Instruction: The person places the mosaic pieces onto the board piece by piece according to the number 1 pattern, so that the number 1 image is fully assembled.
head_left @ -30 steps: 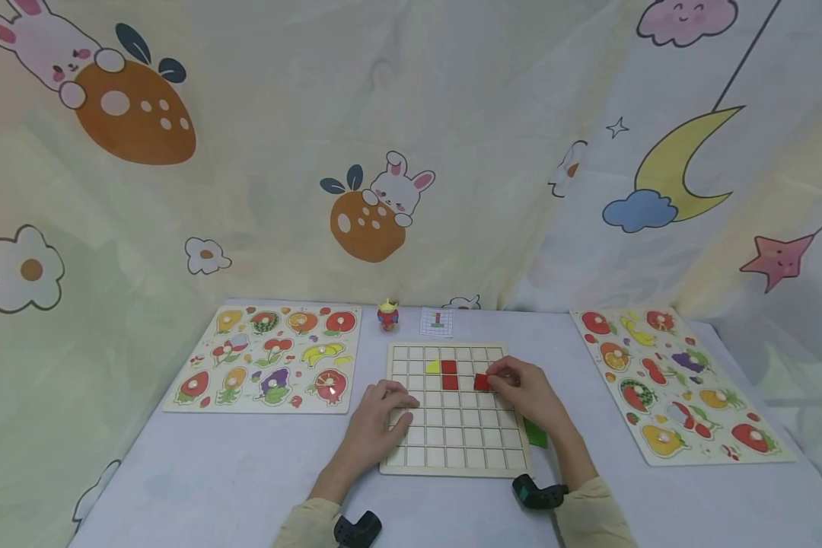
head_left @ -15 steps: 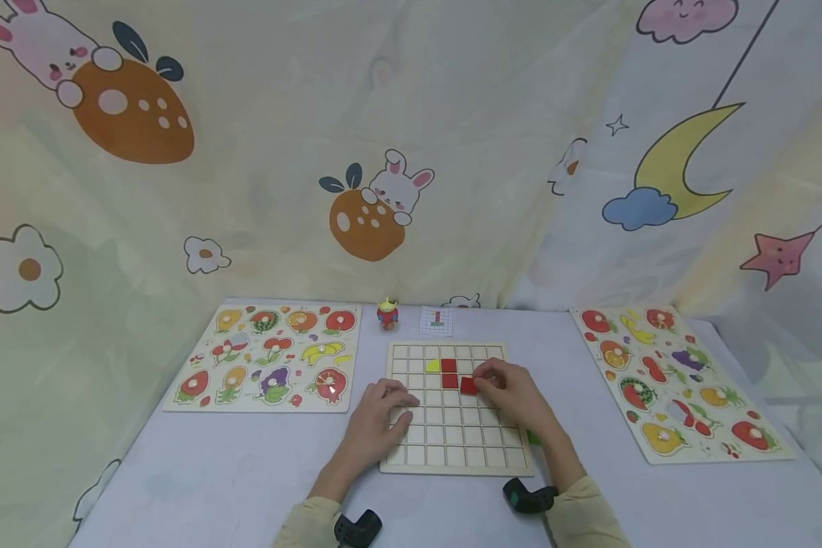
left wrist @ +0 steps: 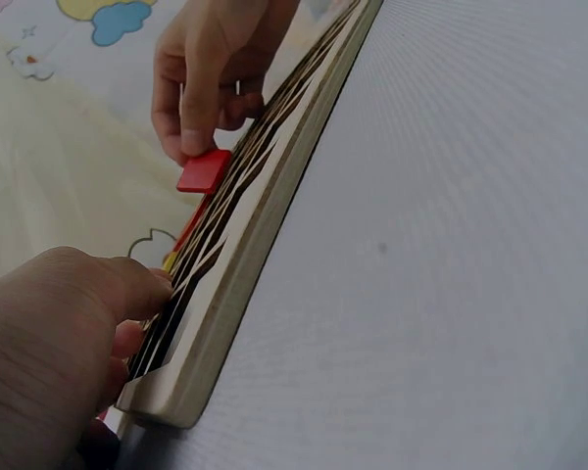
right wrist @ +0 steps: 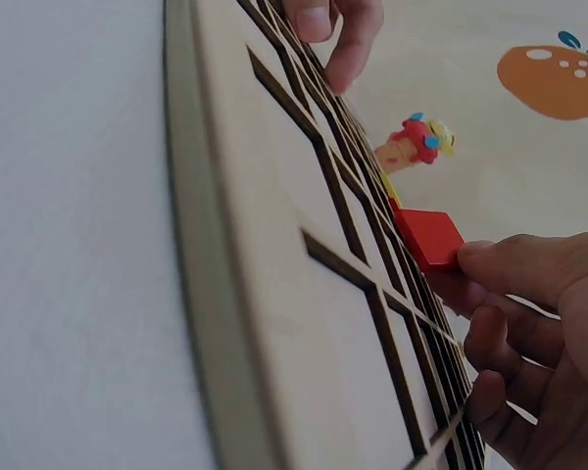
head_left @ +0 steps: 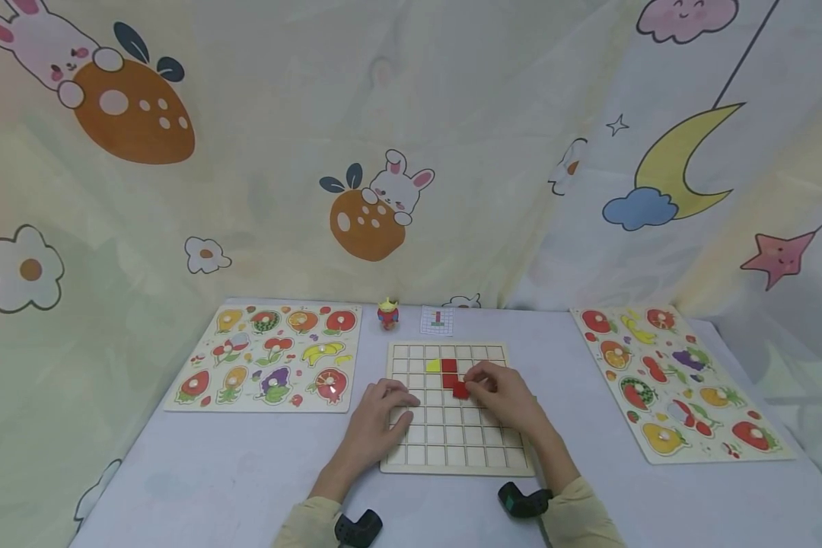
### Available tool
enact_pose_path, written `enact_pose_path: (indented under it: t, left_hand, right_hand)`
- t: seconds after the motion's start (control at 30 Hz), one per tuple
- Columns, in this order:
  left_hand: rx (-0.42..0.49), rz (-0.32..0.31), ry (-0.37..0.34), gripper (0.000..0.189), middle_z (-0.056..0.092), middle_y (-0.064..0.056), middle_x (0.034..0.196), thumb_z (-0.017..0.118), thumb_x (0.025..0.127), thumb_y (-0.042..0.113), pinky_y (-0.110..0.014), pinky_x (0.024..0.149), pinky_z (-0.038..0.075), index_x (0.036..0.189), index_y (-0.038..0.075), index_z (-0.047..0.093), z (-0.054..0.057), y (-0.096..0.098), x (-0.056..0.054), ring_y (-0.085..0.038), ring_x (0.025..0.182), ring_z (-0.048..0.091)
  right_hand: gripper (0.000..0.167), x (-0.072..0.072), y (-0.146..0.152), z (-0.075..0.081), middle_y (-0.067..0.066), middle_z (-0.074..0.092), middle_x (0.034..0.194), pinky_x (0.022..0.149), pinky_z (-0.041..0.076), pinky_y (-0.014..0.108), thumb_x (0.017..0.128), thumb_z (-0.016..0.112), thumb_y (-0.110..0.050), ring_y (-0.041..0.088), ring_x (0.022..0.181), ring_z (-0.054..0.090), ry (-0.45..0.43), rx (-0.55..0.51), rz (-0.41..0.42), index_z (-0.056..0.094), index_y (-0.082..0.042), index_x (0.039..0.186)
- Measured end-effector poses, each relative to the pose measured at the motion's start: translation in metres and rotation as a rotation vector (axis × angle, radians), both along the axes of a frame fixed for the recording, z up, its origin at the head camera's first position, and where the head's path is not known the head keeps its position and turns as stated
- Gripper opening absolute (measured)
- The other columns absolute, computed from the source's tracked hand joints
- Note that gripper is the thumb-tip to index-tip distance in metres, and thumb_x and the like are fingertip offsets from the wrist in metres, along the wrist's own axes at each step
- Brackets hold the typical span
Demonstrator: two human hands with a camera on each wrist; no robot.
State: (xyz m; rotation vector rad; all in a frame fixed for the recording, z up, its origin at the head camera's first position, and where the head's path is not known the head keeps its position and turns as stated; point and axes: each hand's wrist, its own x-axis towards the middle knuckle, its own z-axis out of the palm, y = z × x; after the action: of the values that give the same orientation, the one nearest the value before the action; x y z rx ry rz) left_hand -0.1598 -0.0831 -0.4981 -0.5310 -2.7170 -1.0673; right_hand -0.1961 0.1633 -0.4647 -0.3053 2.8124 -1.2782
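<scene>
A pale wooden grid board (head_left: pixel 445 455) lies flat in front of me in the head view. My right hand (head_left: pixel 507 396) pinches a red square tile (right wrist: pixel 431 240) between thumb and finger, tilted close over the grid. In the head view it overlaps the lower edge of a seated red tile (head_left: pixel 448 381). Another red tile (head_left: pixel 448 365) fills the cell above, with a yellow tile (head_left: pixel 433 365) to its left. My left hand (head_left: pixel 379 420) rests on the board's left side, its fingers spread and relaxed.
Fruit puzzle boards (head_left: pixel 202 342) (head_left: pixel 685 388) flank the grid on both sides. Behind it stand a small toy figure (head_left: pixel 387 313) and a pattern card (head_left: pixel 437 321) showing a red and green design. A printed cloth (head_left: pixel 493 190) hangs at the back.
My right hand has carried the red tile leftward and slightly nearer to me, toward the red tiles in the grid. The green piece by the board's right edge has gone out of sight. My left hand stays put.
</scene>
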Motion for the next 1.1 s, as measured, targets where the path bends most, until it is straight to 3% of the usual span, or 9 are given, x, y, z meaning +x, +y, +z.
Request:
enact_pose_path:
  t: [0.63,1.1]
  left_hand:
    - [-0.019,0.007,-0.003,0.018,0.055,0.007,0.113,0.066,0.086,0.020,-0.031,0.083,0.046,0.103,0.026,0.068,0.003,0.001,-0.001,-0.009,0.101,0.044]
    - [-0.005,-0.006,-0.007,0.018,0.054,0.009,0.112,0.067,0.086,0.020,-0.031,0.083,0.045,0.102,0.028,0.067,0.002,0.001,0.001,-0.008,0.101,0.044]
  right_hand:
    - [0.008,0.001,-0.007,0.000,-0.010,0.062,0.082,0.062,0.043,0.020,0.087,0.066,-0.019,0.009,0.068,0.051,0.029,0.093,0.070,0.064,-0.023,0.094]
    - [0.010,0.007,-0.012,0.001,-0.012,0.059,0.080,0.062,0.040,0.022,0.085,0.070,-0.022,0.010,0.071,0.048,0.003,0.125,0.029,0.066,-0.026,0.093]
